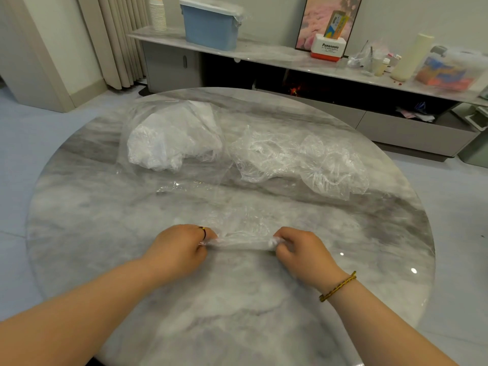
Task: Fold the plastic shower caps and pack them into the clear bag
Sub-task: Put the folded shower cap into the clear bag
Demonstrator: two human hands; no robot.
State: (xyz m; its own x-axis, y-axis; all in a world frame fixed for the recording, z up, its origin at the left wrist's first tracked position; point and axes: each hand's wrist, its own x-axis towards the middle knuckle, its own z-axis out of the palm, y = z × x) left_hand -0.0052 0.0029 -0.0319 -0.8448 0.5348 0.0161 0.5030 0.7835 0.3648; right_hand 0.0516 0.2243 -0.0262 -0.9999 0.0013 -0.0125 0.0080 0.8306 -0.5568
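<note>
A thin plastic shower cap point(241, 240) lies stretched into a narrow strip near the table's front. My left hand point(182, 247) pinches its left end and my right hand point(298, 248) pinches its right end, fingers curled. Part of the cap spreads flat on the table just beyond my hands. Further back on the right sits a loose pile of crumpled shower caps point(301, 159). At the back left lies the large clear bag point(171, 143), with several white folded caps bunched inside it.
The round marble table point(105, 233) ends close on all sides, with grey floor around it. Behind stands a long low cabinet point(264, 55) carrying a blue bin point(211, 25), paper cups, a Panasonic box and other clutter.
</note>
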